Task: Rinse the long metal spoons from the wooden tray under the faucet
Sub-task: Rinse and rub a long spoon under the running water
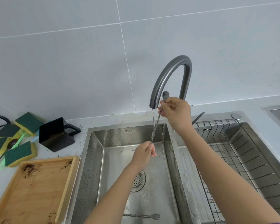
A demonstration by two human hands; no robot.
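Observation:
A long metal spoon (157,122) with a twisted handle stands nearly upright in the water stream under the grey arched faucet (171,75). My right hand (174,110) pinches it just below the small bowl, which pokes out above my fingers. My left hand (145,152) grips the lower end of the handle over the sink (113,133). The wooden tray (39,188) lies on the counter at lower left, holding only dark crumbs. Another twisted utensil with a fork tip (142,216) lies on the sink floor near the front.
A black square cup (57,135) stands left of the sink. Green and yellow sponges (19,152) and a green-handled brush lie at far left. A wire drying rack (242,152) fills the right basin. The drain strainer (138,181) sits mid-sink.

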